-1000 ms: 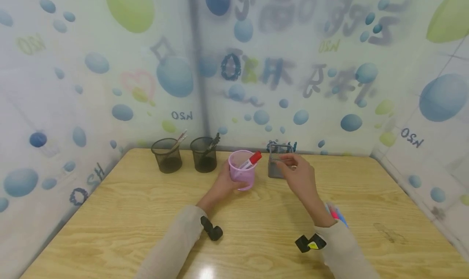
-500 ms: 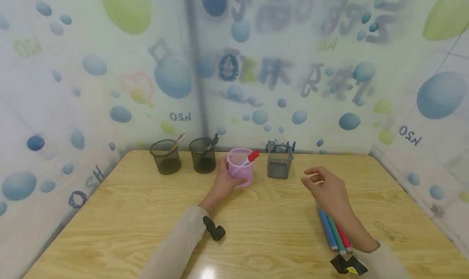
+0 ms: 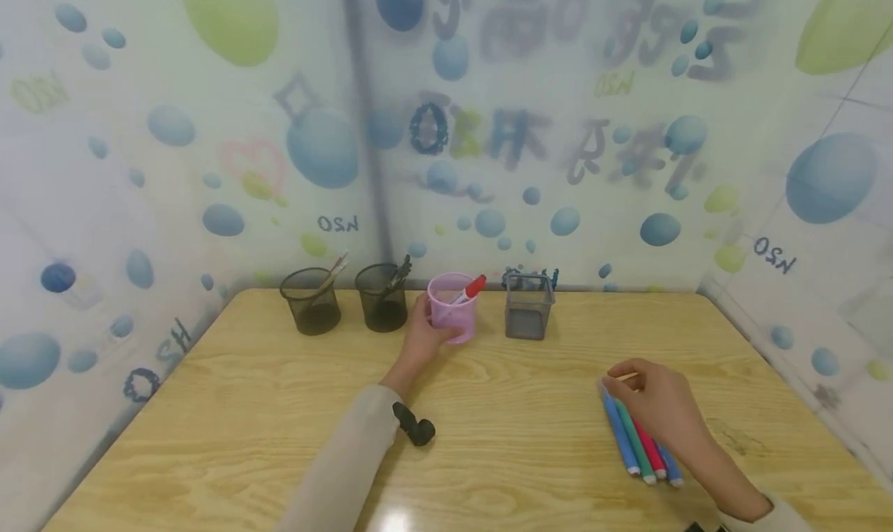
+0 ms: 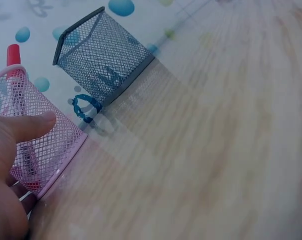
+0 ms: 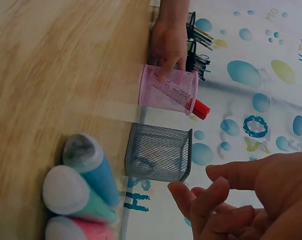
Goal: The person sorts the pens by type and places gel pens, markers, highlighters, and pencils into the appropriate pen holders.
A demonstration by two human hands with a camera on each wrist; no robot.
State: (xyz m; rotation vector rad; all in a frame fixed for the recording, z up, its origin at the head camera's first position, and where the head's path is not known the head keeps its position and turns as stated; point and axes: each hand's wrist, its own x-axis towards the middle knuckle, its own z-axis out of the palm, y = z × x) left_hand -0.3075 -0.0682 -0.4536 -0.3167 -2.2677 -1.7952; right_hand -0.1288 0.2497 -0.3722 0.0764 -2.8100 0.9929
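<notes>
My left hand (image 3: 421, 338) grips a pink mesh pen cup (image 3: 453, 312) near the back of the table, its thumb across the side. A red-capped marker (image 3: 474, 288) leans inside, its cap above the rim. On the right, my right hand (image 3: 666, 404) hovers over the far ends of several felt-tip pens lying side by side: blue (image 3: 621, 437), green (image 3: 638, 447), red (image 3: 650, 448) and another blue. In the right wrist view the thumb and fingers of this hand (image 5: 241, 200) are loosely bent and apart, with nothing between them. The hand hides part of the pens.
A square grey mesh holder (image 3: 528, 319) stands right of the pink cup. Left of it are two round black mesh holders, one with thin sticks (image 3: 311, 307), the other with dark pens (image 3: 380, 303). A patterned wall (image 3: 446, 229) rises behind the wooden table (image 3: 516, 439).
My right hand has moved from the grey holder rightward and back toward me, over the felt-tip pens. My left hand has shifted the pink cup slightly toward the wall.
</notes>
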